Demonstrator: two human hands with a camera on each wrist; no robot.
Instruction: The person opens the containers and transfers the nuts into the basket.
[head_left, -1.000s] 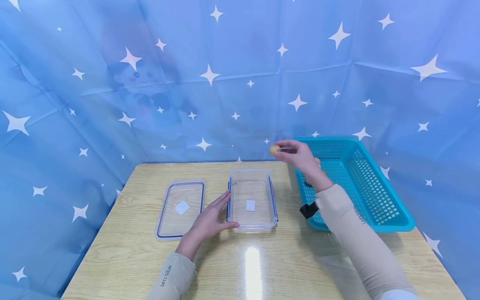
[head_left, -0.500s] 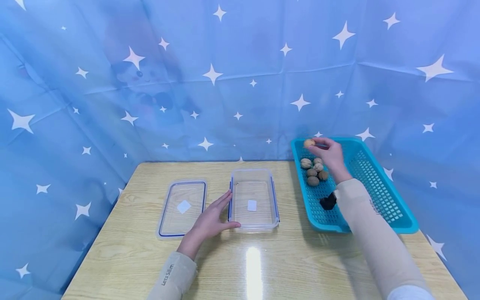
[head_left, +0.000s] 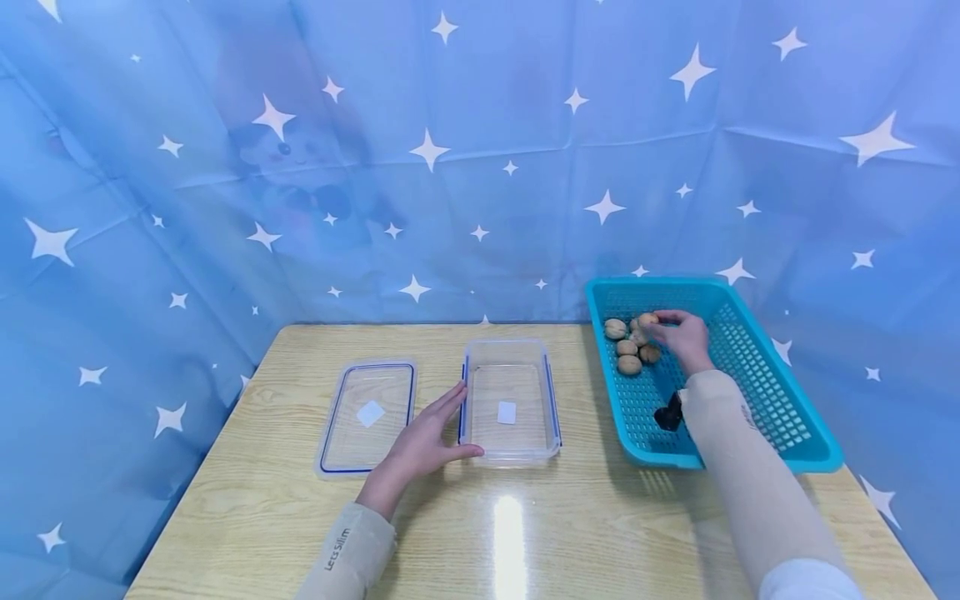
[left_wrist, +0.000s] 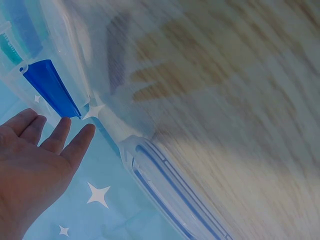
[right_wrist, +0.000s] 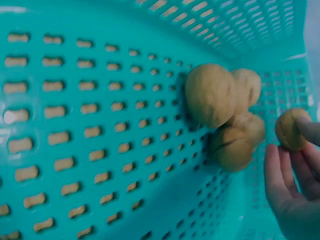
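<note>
My right hand [head_left: 681, 337] is inside the turquoise basket [head_left: 757, 379]. It pinches a walnut [right_wrist: 290, 129] between thumb and fingers, close to several other walnuts [head_left: 628, 365] at the basket's left side. My left hand [head_left: 423, 442] lies against the left side of a clear plastic food container [head_left: 513, 383], fingers and thumb extended. In the left wrist view, the fingers [left_wrist: 77, 145] are straight beside the container's blue clip [left_wrist: 52, 87]. The container stands uncovered, with a white square label visible at its bottom.
A clear lid [head_left: 367, 421] with a blue seal lies flat on the wooden table [head_left: 247, 517], left of the container. Behind the table hangs a blue curtain [head_left: 337, 167] with white stars. The basket stands at the table's right side.
My right hand has moved right and down with the walnut, from the air left of the basket to the walnuts inside it. My left hand has stayed at the container.
</note>
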